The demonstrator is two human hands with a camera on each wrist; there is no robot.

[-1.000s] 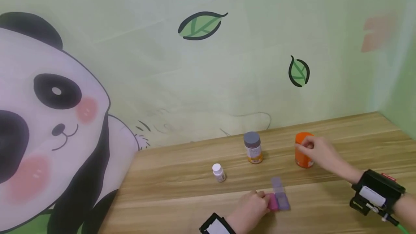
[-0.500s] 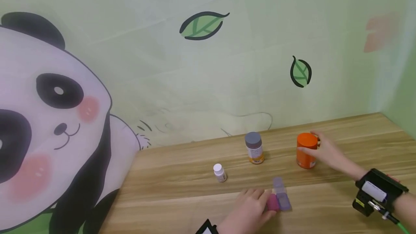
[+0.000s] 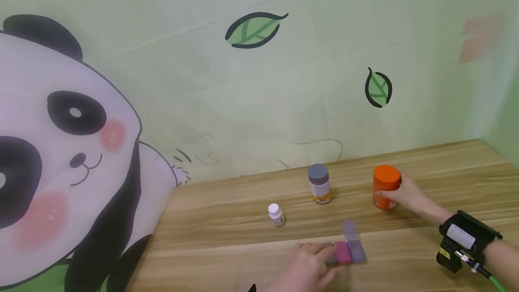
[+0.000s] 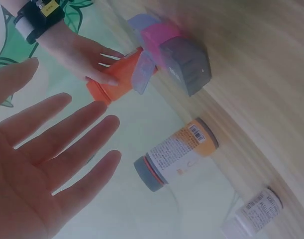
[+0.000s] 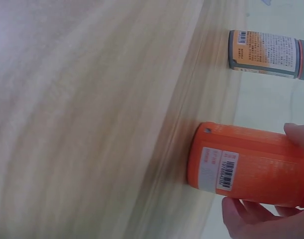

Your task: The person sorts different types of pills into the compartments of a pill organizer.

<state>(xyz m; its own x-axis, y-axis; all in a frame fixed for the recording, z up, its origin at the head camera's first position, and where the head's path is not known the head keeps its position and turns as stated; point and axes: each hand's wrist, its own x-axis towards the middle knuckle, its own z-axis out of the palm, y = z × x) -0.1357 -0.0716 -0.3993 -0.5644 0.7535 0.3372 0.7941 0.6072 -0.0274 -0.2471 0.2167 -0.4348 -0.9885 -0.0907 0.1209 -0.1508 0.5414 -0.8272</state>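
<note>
Orange jar (image 3: 383,186) | near rear edge of bench (image 3: 219,220) | gripped round sides by right hand (image 3: 411,195), seemingly for steadiness | left hand (image 3: 306,267): fingers spread wide, beside compartment box (image 3: 343,253)

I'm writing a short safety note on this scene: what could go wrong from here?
The right grip on the orange jar might slip, letting the jar tip.
The left grip, open and close to the pill box, might nudge it; with the purple lid flipped open, anything inside could spill.
Moving the jar left might knock the grey-capped bottle.
</note>
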